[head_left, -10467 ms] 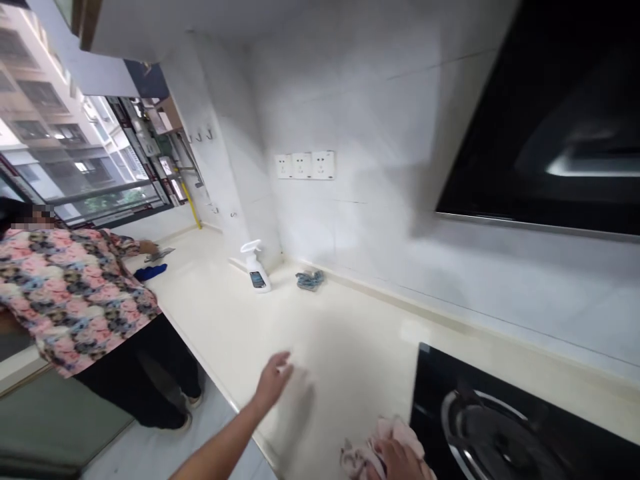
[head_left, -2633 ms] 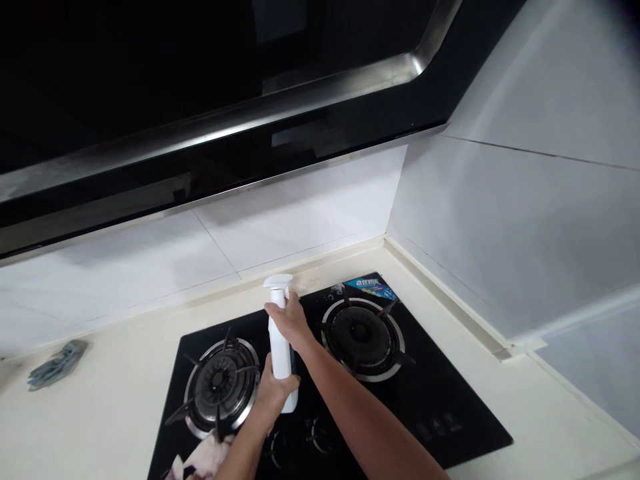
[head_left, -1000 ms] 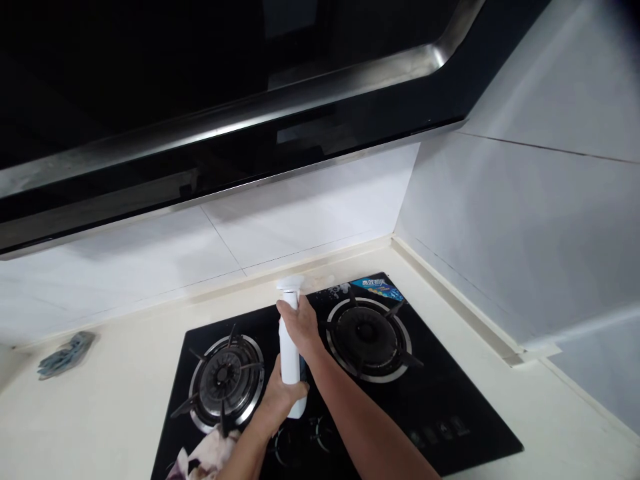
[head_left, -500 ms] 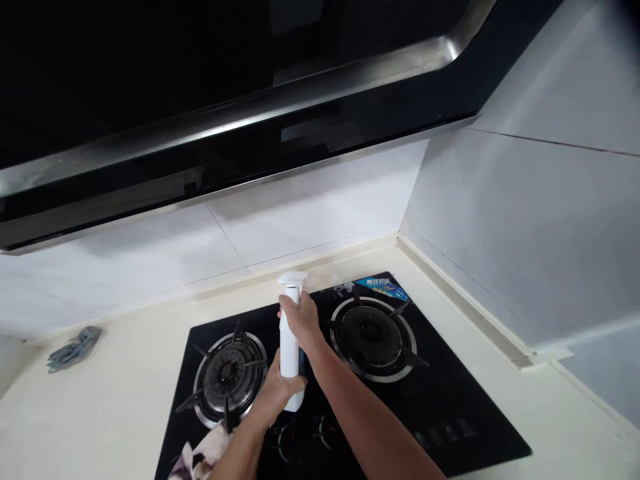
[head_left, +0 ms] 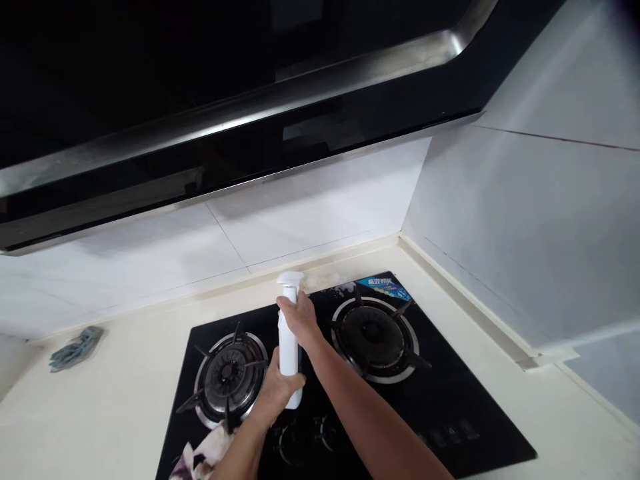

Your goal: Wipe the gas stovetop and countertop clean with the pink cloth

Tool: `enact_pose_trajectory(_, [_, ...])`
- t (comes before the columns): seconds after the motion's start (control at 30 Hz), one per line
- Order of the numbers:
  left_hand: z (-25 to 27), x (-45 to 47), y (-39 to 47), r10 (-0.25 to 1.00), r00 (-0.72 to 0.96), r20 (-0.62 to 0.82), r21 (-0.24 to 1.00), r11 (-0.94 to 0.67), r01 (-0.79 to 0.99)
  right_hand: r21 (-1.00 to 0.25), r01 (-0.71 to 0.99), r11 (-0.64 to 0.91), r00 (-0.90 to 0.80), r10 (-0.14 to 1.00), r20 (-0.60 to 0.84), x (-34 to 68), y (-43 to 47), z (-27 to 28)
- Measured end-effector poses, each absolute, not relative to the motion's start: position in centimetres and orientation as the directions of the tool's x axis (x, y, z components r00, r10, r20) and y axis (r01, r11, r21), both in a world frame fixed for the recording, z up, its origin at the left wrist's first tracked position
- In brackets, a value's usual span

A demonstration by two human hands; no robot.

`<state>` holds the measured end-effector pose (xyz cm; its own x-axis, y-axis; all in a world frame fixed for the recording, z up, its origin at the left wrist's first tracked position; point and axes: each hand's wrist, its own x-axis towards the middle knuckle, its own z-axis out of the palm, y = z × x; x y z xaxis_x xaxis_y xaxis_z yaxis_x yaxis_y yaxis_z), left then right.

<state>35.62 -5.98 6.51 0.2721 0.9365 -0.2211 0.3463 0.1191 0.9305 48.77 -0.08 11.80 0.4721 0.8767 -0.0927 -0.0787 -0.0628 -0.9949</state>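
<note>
A white spray bottle (head_left: 289, 340) is held up over the black gas stove (head_left: 425, 407), its nozzle end toward the back wall. My right hand (head_left: 299, 317) grips it just under the spray head, fingers curled at the trigger. Lower down, my left hand (head_left: 280, 390) is wrapped around the base of the bottle. White foam or liquid (head_left: 345, 288) lies along the stove's back edge, and a whitish wet patch (head_left: 320, 279) shows on the counter behind it. Below my left forearm, a patterned cloth (head_left: 205, 453) rests at the stove's front left.
Two burners, the left (head_left: 227, 373) and the right (head_left: 373, 333), carry raised pan supports. A dark range hood (head_left: 250, 147) hangs low across the upper view. A grey-blue crumpled cloth (head_left: 76, 348) lies on the counter (head_left: 115, 393) at left. A tiled wall (head_left: 540, 220) bounds the right side.
The spray bottle and both hands have shifted very slightly left. The grip looks the same, and the view has turned a touch.
</note>
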Motion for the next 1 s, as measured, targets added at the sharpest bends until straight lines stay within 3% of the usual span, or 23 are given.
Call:
enact_pose_trajectory(0.47, [6.1, 33.8, -7.2, 0.981, 0.117, -0.153, 0.931, 0.103, 0.35, -0.995, -0.098, -0.002, 0.361, 0.932, -0.038, 46.1, -0.5, 12.7])
enact_pose_trajectory(1.0, [5.2, 31.8, -7.9, 0.989, 0.048, -0.143, 0.927, 0.117, 0.356, -0.983, -0.178, -0.034, 0.309, 0.947, -0.088, 43.9, -0.8, 12.3])
